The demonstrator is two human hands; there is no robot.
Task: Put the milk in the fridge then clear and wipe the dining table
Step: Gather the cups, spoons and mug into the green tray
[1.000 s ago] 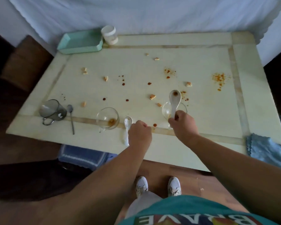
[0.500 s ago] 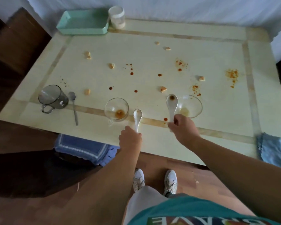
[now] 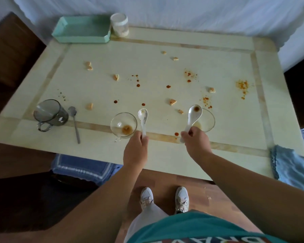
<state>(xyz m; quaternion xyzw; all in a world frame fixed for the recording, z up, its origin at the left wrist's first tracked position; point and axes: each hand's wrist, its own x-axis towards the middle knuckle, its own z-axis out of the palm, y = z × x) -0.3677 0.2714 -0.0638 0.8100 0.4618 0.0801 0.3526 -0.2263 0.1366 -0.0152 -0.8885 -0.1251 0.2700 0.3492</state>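
The cream dining table (image 3: 165, 42) is dotted with crumbs and red sauce spots. My left hand (image 3: 135, 149) grips the handle of a small white spoon (image 3: 142, 116), lifted beside a glass bowl (image 3: 123, 125) holding brown residue. My right hand (image 3: 196, 146) holds a larger white spoon (image 3: 193, 114), stained in its scoop, above a second glass bowl (image 3: 208, 122). A dark glass mug (image 3: 50, 114) lies on its side at the front left with a metal teaspoon (image 3: 75, 122) next to it. No milk is in view.
A mint-green tray (image 3: 82, 30) and a white-lidded jar (image 3: 119, 25) stand at the table's back left. A blue cloth (image 3: 291, 165) hangs over the front right corner. A blue cushioned seat (image 3: 82, 168) sits under the front edge, and a dark wooden chair (image 3: 11, 46) at the left.
Both hands have lifted their spoons off the table near the bowls. My left hand drew back towards the front edge with the small spoon. The view shifted slightly.
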